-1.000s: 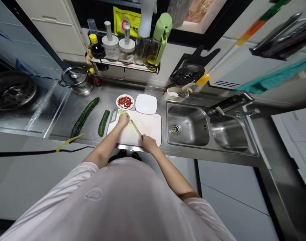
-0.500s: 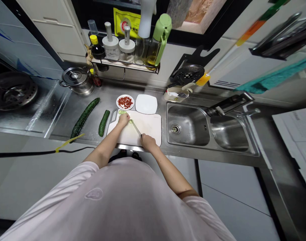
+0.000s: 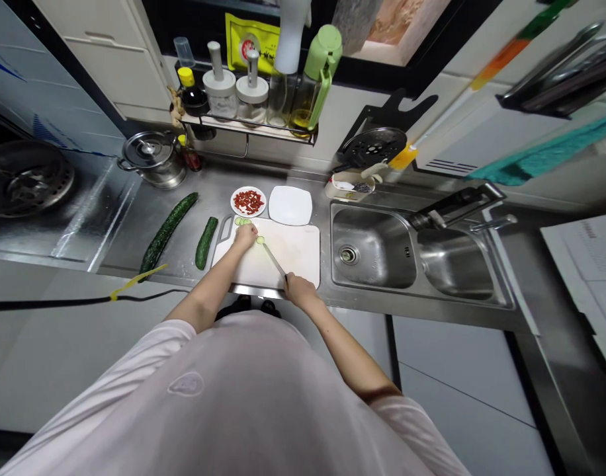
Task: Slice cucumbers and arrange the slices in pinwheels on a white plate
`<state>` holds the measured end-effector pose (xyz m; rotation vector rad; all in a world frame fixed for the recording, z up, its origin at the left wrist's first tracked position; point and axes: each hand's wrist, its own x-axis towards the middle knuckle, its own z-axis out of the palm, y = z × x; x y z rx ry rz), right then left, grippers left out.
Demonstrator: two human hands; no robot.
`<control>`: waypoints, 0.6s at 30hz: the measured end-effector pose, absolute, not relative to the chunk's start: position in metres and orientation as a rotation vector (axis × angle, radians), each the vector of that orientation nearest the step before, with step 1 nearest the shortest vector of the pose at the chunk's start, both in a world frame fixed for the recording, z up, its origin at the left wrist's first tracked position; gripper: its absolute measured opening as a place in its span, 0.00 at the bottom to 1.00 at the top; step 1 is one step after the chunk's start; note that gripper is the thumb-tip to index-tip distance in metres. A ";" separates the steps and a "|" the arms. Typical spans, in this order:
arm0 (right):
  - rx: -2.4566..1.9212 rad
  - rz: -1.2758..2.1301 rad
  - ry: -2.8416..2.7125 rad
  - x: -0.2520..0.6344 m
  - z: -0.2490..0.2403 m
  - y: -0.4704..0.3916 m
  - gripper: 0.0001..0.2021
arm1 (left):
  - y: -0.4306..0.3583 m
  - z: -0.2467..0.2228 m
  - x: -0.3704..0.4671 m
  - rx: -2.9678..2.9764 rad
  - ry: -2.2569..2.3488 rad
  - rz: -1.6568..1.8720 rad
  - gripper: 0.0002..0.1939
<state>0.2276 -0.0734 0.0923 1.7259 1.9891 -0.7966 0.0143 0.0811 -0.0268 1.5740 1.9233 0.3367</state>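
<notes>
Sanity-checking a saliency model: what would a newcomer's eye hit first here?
Probably the white cutting board at centre, where the right hand holds a knife and the left hand is near pale green slices at the far left corner. Next, the bright red pieces on a round plate just beyond the board. Then the long dark green cucumber and shorter cucumber left of the board.

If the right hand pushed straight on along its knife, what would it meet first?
Probably the cucumber slice at the tip of the knife, before the left hand just beyond; the knife's height over the cutting board is unclear.
</notes>
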 end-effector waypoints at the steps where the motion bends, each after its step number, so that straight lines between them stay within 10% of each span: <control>1: 1.727 -0.796 1.995 0.226 0.091 -0.072 0.14 | 0.081 -0.027 0.014 1.578 1.922 0.335 0.08; 18: 1.731 -0.820 1.989 0.208 0.097 -0.049 0.16 | 0.082 -0.027 0.014 1.565 1.920 0.339 0.07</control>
